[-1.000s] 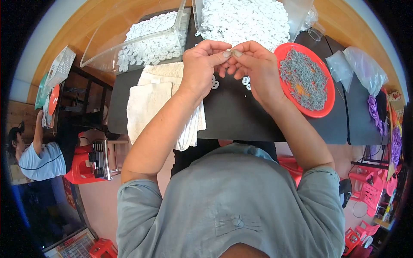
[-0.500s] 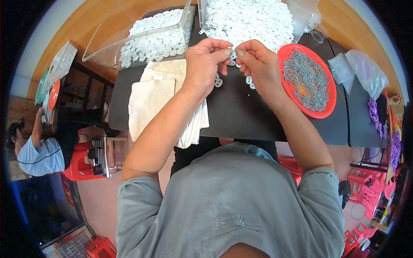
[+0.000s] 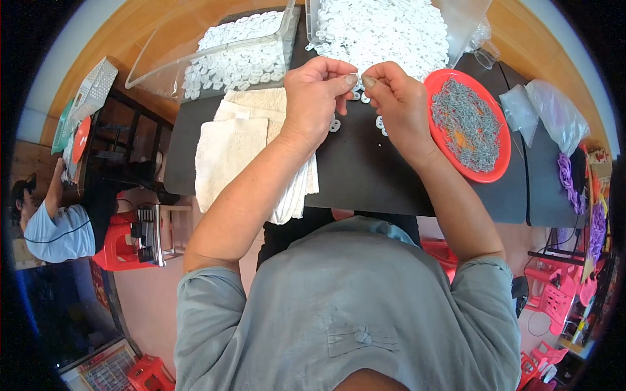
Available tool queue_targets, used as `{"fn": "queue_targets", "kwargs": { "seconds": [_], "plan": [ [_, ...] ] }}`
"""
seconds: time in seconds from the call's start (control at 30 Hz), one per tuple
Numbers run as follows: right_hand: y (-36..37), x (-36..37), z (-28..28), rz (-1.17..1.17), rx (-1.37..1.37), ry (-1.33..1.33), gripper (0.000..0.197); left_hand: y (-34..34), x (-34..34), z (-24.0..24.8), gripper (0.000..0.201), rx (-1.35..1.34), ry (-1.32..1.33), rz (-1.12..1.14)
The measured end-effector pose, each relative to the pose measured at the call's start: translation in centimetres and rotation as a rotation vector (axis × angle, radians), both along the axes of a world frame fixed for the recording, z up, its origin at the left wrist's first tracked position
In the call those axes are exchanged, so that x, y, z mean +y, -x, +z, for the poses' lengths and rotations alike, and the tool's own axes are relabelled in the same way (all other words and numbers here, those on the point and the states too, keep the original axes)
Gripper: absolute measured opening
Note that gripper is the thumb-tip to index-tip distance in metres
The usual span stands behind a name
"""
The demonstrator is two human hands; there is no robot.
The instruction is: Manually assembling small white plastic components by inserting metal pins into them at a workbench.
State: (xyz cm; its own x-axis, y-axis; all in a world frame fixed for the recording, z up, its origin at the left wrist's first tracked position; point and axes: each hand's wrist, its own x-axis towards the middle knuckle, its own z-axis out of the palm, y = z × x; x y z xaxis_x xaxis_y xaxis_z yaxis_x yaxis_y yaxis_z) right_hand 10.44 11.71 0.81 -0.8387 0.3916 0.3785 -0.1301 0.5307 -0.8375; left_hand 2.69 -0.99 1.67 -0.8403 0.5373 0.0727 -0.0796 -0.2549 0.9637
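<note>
Above the dark table (image 3: 372,176), my left hand (image 3: 312,98) and my right hand (image 3: 399,104) meet, fingertips almost touching. Both are closed in a pinch. A tiny white plastic piece (image 3: 357,76) shows at the left fingertips. Whatever the right fingers pinch is too small to make out. Loose white plastic pieces with two holes (image 3: 334,125) lie under the hands, partly covered by them. Just beyond spreads a big heap of such white pieces (image 3: 385,32). Beside my right hand sits a red plate (image 3: 505,146) full of small grey metal parts (image 3: 466,120).
Folded cream cloths (image 3: 229,159) lie by my left forearm. A clear plastic bin (image 3: 153,79) with more white pieces stands at the far left. Clear plastic bags (image 3: 554,111) rest at the right. Another person (image 3: 59,228) sits at the left near a red stool (image 3: 117,244).
Both hands stay pinched together at nearly the same spot, with the right fingertips shifted slightly. The whole view has moved a little. The white piece between the fingers shows less.
</note>
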Motion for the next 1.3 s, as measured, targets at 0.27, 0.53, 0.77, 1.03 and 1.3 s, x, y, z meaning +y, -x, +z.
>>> {"fn": "queue_targets", "kwargs": {
  "seconds": [0.27,0.53,0.77,1.03,1.3],
  "plan": [
    [0.6,-0.4,-0.6,-0.013,0.073,-0.115,0.008,-0.2,0.1,-0.2,0.005,0.036,-0.010,0.047],
    [0.4,0.5,-0.1,-0.051,0.146,-0.265,0.006,0.2,0.3,-0.3,0.008,0.019,0.012,0.020],
    [0.3,0.7,-0.2,-0.070,0.166,-0.343,0.006,0.4,0.1,-0.3,0.008,0.118,0.190,-0.031],
    [0.1,1.4,-0.2,-0.051,0.157,-0.389,0.007,0.5,0.0,-0.6,0.010,0.144,0.182,-0.045],
    [-0.2,1.2,-0.3,-0.028,0.092,-0.460,0.008,0.2,0.0,-0.2,0.010,0.156,0.230,-0.035]
  ]
}}
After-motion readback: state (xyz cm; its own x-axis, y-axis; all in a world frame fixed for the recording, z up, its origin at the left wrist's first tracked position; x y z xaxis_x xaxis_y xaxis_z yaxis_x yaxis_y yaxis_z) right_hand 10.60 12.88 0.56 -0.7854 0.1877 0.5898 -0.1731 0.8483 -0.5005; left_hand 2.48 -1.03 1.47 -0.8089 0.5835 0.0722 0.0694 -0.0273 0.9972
